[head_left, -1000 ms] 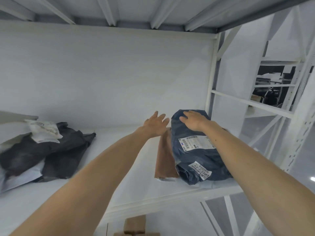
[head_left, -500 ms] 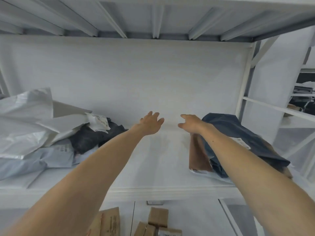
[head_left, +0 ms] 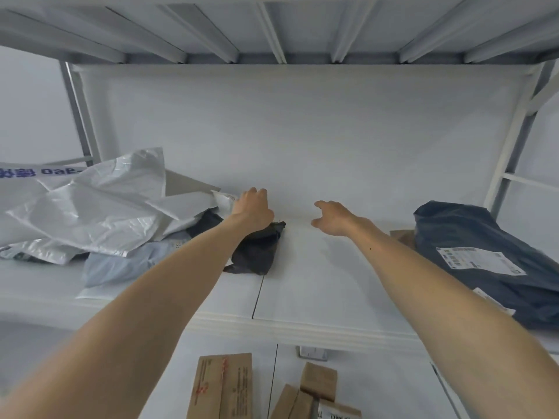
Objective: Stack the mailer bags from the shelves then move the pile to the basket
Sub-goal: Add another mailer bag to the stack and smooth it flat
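The left hand [head_left: 253, 207] is over the far end of the black mailer bag [head_left: 257, 251], its fingers bent toward a small white packet [head_left: 223, 201]; I cannot tell whether it grips either. The right hand [head_left: 332, 218] hovers above the bare shelf [head_left: 317, 285], fingers loosely spread, holding nothing. The black bag lies half tucked under the heap of silver mailers [head_left: 90, 213] and a pale blue mailer [head_left: 121, 269] at the left. Pulling it free would likely drag those slippery sheets toward the front edge, and 1 or 2 could slide off onto the cardboard boxes [head_left: 222, 385] below. Its long axis runs front to back, far corner pointing toward the rear wall. At the right, well apart, the dark blue mailer [head_left: 472, 225] lies diagonally, label [head_left: 481, 260] up. No basket is in view.
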